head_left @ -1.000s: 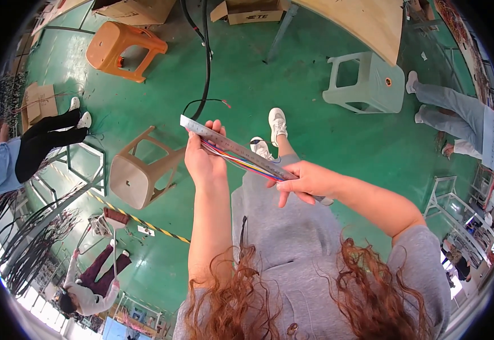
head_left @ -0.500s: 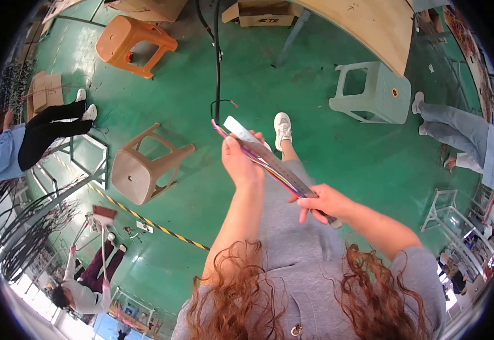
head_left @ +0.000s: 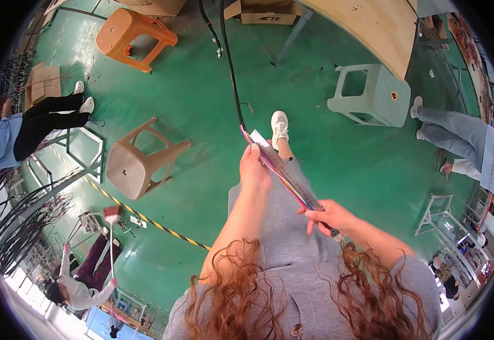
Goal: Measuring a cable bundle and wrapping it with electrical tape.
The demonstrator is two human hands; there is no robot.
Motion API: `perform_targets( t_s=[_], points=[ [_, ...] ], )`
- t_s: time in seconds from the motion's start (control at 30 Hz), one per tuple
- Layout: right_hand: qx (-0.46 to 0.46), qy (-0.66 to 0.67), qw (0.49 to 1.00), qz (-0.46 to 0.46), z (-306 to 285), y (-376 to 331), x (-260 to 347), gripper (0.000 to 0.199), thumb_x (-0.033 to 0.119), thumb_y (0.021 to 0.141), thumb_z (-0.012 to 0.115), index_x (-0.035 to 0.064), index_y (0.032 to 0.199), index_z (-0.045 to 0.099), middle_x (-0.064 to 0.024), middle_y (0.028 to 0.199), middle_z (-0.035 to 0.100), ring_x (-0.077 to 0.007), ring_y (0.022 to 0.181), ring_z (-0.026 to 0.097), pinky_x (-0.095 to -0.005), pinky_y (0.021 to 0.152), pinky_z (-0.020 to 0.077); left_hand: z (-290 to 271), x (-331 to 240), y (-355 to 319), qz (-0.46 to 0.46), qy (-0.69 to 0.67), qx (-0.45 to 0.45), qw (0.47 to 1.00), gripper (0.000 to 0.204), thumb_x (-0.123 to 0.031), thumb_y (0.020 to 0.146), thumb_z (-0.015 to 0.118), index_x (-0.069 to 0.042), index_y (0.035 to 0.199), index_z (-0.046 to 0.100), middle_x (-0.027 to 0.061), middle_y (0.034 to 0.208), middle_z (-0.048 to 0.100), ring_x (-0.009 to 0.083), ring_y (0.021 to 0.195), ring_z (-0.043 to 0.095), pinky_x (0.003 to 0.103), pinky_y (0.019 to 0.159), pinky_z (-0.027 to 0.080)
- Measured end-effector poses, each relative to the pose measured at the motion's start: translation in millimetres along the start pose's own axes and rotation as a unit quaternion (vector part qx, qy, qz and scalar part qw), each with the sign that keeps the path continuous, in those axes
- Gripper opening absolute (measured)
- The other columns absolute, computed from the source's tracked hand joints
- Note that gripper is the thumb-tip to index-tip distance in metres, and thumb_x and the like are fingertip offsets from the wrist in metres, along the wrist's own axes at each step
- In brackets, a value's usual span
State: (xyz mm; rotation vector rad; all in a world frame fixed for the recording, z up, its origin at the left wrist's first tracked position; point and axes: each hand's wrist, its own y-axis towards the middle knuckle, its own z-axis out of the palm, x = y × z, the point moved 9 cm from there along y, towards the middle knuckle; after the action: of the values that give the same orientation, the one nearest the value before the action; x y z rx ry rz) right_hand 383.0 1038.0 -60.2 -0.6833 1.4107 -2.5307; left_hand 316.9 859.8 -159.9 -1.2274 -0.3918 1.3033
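A long metal ruler (head_left: pixel 286 170) lies against a bundle of coloured wires (head_left: pixel 290 188) that comes out of a thick black cable (head_left: pixel 231 68) trailing off across the floor. My left hand (head_left: pixel 254 169) grips the far end of the ruler and the wires, near where the black sheath stops. My right hand (head_left: pixel 327 216) pinches the near end of the ruler and wires together. Both are held above my lap, over my grey top.
A tan stool (head_left: pixel 136 164) lies tipped over on the green floor to my left; an orange stool (head_left: pixel 135 37) and a pale grey stool (head_left: pixel 371 93) stand further off. A wooden table top (head_left: pixel 371 25) is ahead. Other people sit at left, right and lower left.
The ruler and wires have swung from a flatter line to a steeper diagonal. Both hands shifted right and lower in view as my head turned.
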Motion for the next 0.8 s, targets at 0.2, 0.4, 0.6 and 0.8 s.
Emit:
perform_targets(
  t_s=[0.2,0.4,0.6,0.8],
  points=[
    [-0.024,-0.006,1.0,0.0,-9,4,-18,0.034,0.025,0.092,0.053,0.0003,0.115,0.054,-0.0111,0.07,0.065,-0.0062,0.037,0.046,-0.0201,0.038,0.0359,-7,20,7,-0.021,-0.048,-0.065,0.996,0.016,-0.013,0.095,0.041,-0.002,0.097,0.054,0.0021,0.082,0.055,0.0144,0.075,0.053,0.03,0.072,0.045],
    [-0.05,-0.014,0.999,0.002,-13,6,-29,0.028,0.02,0.093,0.049,0.0024,0.114,0.055,-0.0094,0.067,0.064,-0.0061,0.036,0.045,-0.0209,0.038,0.0356,-5,35,3,0.014,-0.047,-0.152,0.987,0.018,-0.012,0.092,0.041,-0.002,0.095,0.055,0.0031,0.085,0.053,0.0151,0.08,0.052,0.029,0.071,0.043],
    [-0.073,-0.015,0.997,0.004,-16,9,-35,0.025,0.019,0.094,0.048,0.0027,0.112,0.056,-0.0083,0.064,0.063,-0.006,0.038,0.045,-0.0205,0.039,0.0359,-14,39,15,0.058,0.007,-0.173,0.983,0.028,-0.022,0.094,0.039,-0.002,0.103,0.058,0.0054,0.095,0.056,0.0169,0.092,0.054,0.031,0.082,0.045],
    [-0.077,-0.021,0.997,0.009,-16,12,-37,0.025,0.018,0.093,0.049,0.003,0.111,0.057,-0.0081,0.063,0.062,-0.006,0.038,0.044,-0.0207,0.039,0.0351,-15,44,20,0.046,-0.055,-0.159,0.985,0.032,-0.026,0.096,0.037,-0.007,0.114,0.055,0.0044,0.108,0.055,0.017,0.103,0.051,0.032,0.091,0.041]
  ],
)
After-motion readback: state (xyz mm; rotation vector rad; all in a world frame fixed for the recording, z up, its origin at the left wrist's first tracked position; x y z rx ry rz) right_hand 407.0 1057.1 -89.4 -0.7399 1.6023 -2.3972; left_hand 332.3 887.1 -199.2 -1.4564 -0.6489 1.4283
